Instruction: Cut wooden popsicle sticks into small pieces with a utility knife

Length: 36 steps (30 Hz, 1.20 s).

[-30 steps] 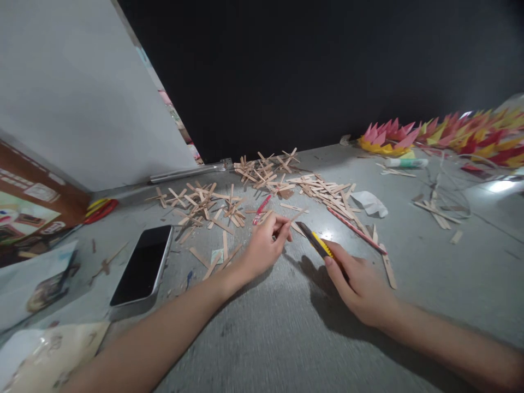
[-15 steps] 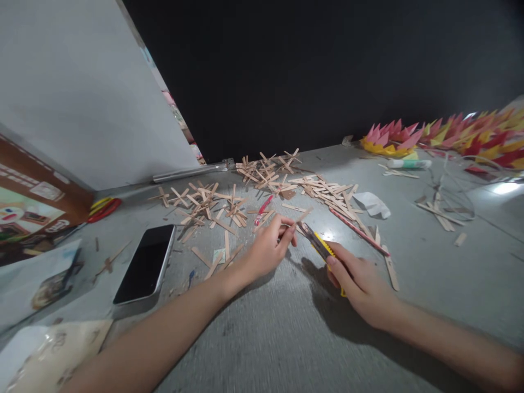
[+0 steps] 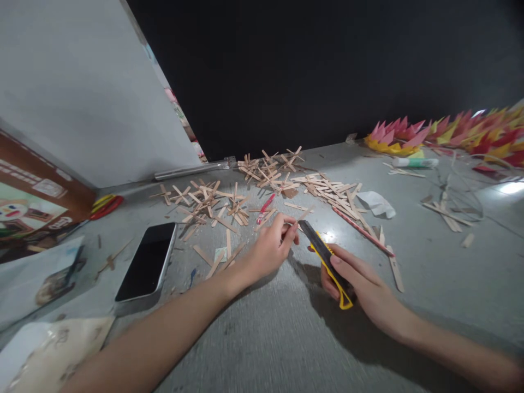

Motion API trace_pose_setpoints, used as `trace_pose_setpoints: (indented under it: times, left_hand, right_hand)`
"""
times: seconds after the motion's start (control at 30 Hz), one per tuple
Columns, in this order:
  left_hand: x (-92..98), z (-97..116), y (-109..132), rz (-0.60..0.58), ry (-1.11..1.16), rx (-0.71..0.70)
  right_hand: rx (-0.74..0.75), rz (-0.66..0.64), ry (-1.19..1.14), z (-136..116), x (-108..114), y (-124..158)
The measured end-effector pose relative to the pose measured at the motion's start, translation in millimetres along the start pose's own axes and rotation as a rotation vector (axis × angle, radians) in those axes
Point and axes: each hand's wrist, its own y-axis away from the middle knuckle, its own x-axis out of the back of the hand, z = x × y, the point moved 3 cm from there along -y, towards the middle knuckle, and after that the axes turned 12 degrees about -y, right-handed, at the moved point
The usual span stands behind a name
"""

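My right hand (image 3: 356, 278) is wrapped round a yellow and black utility knife (image 3: 331, 262), its front end pointing up and left towards my other hand. My left hand (image 3: 272, 243) is closed in a pinch on a thin wooden craft stick (image 3: 305, 213); only a short end shows past the fingertips and the rest is hidden. The knife's tip lies close beside those fingers; I cannot tell whether it touches the stick. Just beyond are a heap of loose craft sticks (image 3: 327, 188) and several crossed stick pieces (image 3: 204, 199).
A phone (image 3: 147, 262) lies left of my left forearm. Around the sticks are a red pen-like item (image 3: 266, 207), a long red-striped stick (image 3: 362, 232) and crumpled white paper (image 3: 376, 203). Pink and yellow paper flowers (image 3: 397, 136) and a glue stick (image 3: 415, 162) sit at the right.
My right hand has turned the utility knife and drawn slightly right and down, so more of its yellow body shows. The left hand stays almost in place, still pinching.
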Motion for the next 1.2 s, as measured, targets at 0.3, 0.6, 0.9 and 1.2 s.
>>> trace_pose_setpoints:
  times: [0.3, 0.6, 0.9, 1.2]
  left_hand:
    - [1.3, 1, 2, 0.021, -0.075, -0.034]
    - [0.0, -1, 3, 0.036, -0.152, -0.028]
    - [0.9, -4, -5, 0.079, 0.124, 0.116]
    - [-11.7, 9, 5, 0.144, 0.397, 0.161]
  right_hand:
    - [-0.073, -0.092, -0.395, 2, -16, 1]
    - [-0.142, -0.125, -0.457, -1, -15, -3]
    - [0.239, 0.155, 0.632, -6, 6, 7]
    - [0.426, 0.113, 1.028, -4, 11, 1]
